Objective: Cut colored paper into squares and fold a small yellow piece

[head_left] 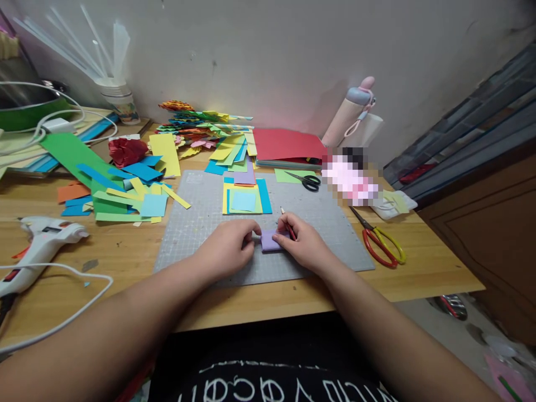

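Both hands [268, 243] pinch the purple paper [270, 241] between them.

Little here can be read for certain. The black shirt [268, 357] at the bottom edge carries a line of large white letters under a thin white stroke. They are seen upside down and cut off by the frame, so no word can be made out. The grey cutting mat [209, 223] on the table [125, 257] has a small pale print at its far left corner and a faint grid, both too small to read.
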Demonstrator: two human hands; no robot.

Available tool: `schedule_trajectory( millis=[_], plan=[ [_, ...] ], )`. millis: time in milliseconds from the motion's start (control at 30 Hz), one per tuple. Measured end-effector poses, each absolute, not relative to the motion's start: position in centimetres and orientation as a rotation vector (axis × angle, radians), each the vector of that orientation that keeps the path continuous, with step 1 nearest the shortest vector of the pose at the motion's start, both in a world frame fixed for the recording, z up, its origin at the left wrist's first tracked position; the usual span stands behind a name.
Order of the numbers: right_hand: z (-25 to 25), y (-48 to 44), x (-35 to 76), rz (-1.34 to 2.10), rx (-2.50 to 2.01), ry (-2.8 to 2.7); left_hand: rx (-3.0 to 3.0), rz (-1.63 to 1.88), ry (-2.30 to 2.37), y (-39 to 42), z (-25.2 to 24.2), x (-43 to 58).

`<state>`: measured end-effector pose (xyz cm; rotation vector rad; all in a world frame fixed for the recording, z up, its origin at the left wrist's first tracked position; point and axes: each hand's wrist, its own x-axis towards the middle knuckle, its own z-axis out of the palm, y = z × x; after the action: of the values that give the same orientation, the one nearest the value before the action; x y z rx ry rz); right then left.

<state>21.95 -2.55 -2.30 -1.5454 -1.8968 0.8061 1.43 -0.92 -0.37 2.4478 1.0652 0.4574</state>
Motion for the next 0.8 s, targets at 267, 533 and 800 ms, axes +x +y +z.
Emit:
schedule_trajectory(
  millis=[267, 533, 800],
  plan=[
    [-2.2, -3.3, 21.8, 0.731, -1.544, -1.959, 2.621, 0.406, 0.864, -1.2, -0.6, 1.2],
    [-1.9, -4.0, 21.5, 0.532, -1.484, -2.054, 2.646, 0.396, 0.852, -1.2, -1.0, 1.1],
    [-2.5, -7.8, 21.7, 0.339, -1.127, -2.311, 2.663, 0.371, 0.895, -1.3, -0.9, 1.0]
  ],
)
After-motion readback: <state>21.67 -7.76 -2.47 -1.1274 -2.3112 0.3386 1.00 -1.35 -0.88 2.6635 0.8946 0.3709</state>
